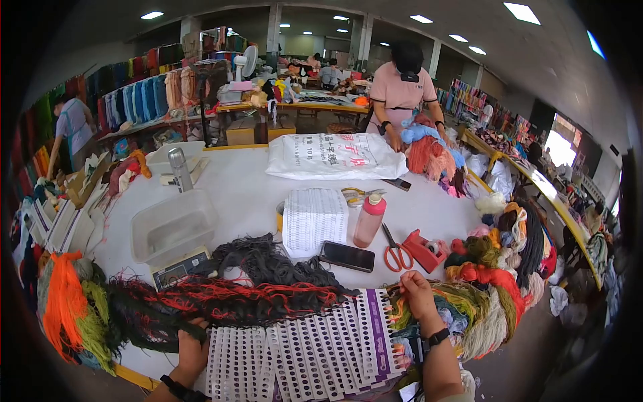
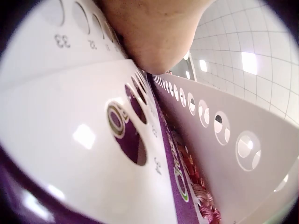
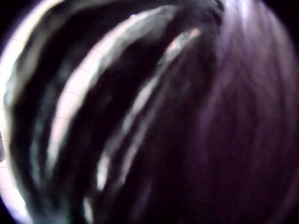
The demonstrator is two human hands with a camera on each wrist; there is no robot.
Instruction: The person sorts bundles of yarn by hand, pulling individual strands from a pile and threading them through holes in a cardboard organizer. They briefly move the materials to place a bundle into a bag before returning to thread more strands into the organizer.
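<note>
My left hand (image 1: pixel 193 345) is at the left end of the punched cards and grips dark thread (image 1: pixel 144 311), with strands lying over its fingers. In the left wrist view the heel of the hand (image 2: pixel 156 35) is close over a white numbered card (image 2: pixel 70 144). At the upper right corner of the purple-striped card (image 1: pixel 376 328), my right hand (image 1: pixel 418 295) pinches a thin thread end with thumb and fingertips; that end is mostly hidden. Blurred dark strands (image 3: pixel 154 116) fill the right wrist view. Red-and-black thread (image 1: pixel 268 295) lies along the cards' top edge.
Scissors (image 1: pixel 395 251), a red tape dispenser (image 1: pixel 424 251), a phone (image 1: pixel 347 256) and a pink bottle (image 1: pixel 370 221) stand beyond the cards. A plastic tub (image 1: pixel 173 228) is at left, colourful skeins (image 1: pixel 495 295) at right. Across the table a person (image 1: pixel 405 94) handles yarn.
</note>
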